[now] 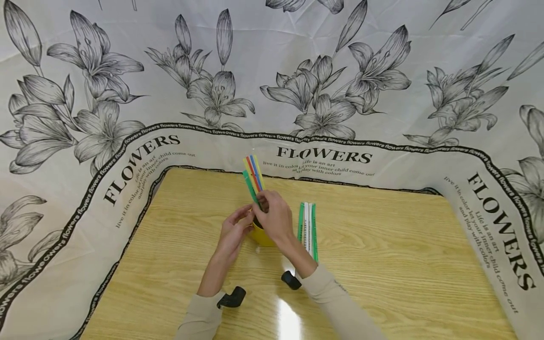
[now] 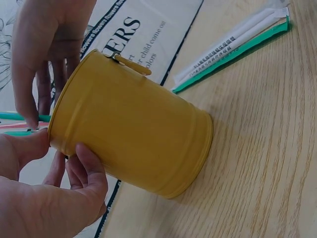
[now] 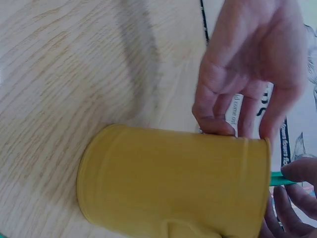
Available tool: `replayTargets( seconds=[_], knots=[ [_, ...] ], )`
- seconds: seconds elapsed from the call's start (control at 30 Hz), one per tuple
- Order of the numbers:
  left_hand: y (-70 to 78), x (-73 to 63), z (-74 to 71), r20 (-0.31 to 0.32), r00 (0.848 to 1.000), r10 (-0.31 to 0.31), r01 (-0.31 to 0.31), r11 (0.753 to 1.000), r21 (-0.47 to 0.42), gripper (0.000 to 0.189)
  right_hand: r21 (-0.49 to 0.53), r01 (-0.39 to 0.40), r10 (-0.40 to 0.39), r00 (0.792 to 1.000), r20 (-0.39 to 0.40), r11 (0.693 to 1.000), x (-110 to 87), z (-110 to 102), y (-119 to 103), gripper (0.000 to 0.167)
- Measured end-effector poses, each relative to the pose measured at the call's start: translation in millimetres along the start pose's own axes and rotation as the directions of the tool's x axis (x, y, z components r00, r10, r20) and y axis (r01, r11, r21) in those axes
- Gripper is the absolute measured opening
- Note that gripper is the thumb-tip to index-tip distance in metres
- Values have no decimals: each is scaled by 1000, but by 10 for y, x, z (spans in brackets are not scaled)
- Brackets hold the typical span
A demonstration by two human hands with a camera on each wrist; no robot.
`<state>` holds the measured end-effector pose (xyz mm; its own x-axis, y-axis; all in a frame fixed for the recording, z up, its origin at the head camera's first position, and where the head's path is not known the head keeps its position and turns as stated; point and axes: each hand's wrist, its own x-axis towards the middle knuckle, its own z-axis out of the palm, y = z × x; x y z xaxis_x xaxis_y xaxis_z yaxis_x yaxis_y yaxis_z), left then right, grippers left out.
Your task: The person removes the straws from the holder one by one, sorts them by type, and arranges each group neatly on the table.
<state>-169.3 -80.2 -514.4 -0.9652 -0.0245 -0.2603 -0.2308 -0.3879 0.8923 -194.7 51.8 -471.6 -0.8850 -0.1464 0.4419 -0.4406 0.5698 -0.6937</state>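
Note:
A yellow metal bucket [image 1: 263, 238] stands upright on the table. Its rim is gripped by the left hand [image 1: 231, 233], with fingertips against the outer wall in the left wrist view. Above the mouth, the right hand [image 1: 275, 215] pinches a green straw [image 3: 277, 178], which shows a ribbed section in the right wrist view. Yellow, red and blue straws [image 1: 256, 172] rise out of the bucket beside it and lean back to the left. Their lower ends are hidden by the bucket and the hands.
Long white and green printed packets [image 1: 308, 226] lie on the wooden table [image 1: 382, 245], right of the bucket. A folded handle [image 2: 133, 64] hangs on the bucket's side. Flower-printed cloth [image 1: 323, 160] borders the table at the back and sides.

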Motion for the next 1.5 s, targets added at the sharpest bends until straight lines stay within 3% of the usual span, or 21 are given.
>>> replayTargets(
  seconds=[0.17,0.37,0.63,0.93,1.23,1.5],
  knots=[
    [10,6,10,-9,1000,-5,5,1000,-6,37,136,-53,48,998,41,989,23,-154,42,12],
    [5,24,8,-8,1000,-4,4,1000,-12,37,219,-107,93,993,70,970,57,-323,137,14],
    [5,28,14,-7,1000,-5,5,1000,-11,36,333,-128,130,991,14,934,77,-512,270,19],
    [13,20,27,-4,1000,-10,10,1000,-18,36,529,-187,227,974,-12,828,80,-719,388,22],
    [9,22,12,-7,1000,-4,4,1000,-24,36,701,-280,363,931,31,656,122,-902,494,25],
    [-4,17,8,-7,1000,0,0,1000,-22,36,736,-316,442,897,26,598,123,-1022,572,21]
  ],
)
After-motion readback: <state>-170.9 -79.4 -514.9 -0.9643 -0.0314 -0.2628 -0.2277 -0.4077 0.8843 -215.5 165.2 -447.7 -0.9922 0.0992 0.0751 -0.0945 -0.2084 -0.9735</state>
